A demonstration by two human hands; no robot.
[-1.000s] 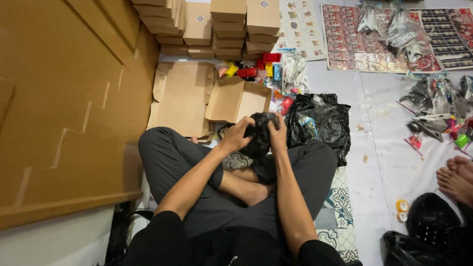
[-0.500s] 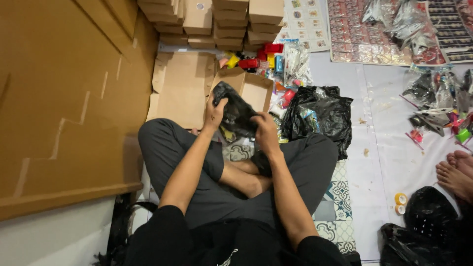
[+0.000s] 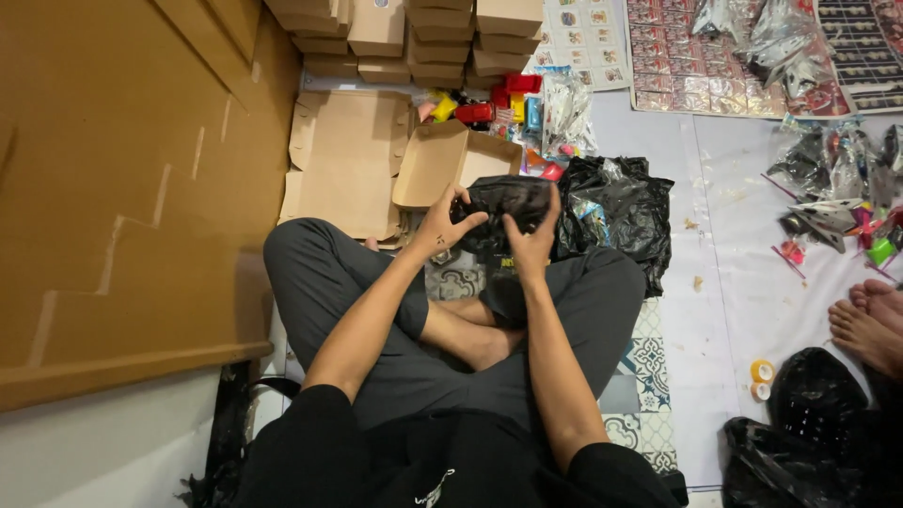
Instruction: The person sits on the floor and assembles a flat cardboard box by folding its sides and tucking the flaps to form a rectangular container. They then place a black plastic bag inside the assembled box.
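**Black packet held crosswise, open box just up and to the left**

Head view: a person sits cross-legged on the floor, and both hands meet a little above the middle of the frame. The left hand [image 3: 442,226] is closed on the left end of a black plastic packet [image 3: 503,199], thumb on top and fingers curled round its edge. The right hand [image 3: 530,240] grips the packet's lower right part, fingers spread upward over its front. The packet's long axis runs left to right across the frame, spanning the gap between the two hands, so each hand holds one end.

The open brown cardboard box [image 3: 453,162] lies immediately up and to the left of the packet; the packet's upper edge seems to overlap the box's near rim, though contact cannot be confirmed. The left hand is the nearer of the two to the box's opening. A crumpled black plastic bag [image 3: 616,212] sits just right of the packet, beside the right knee. Stacked closed cartons [image 3: 442,28] fill the top centre, and another person's bare feet [image 3: 870,320] show at the right edge.
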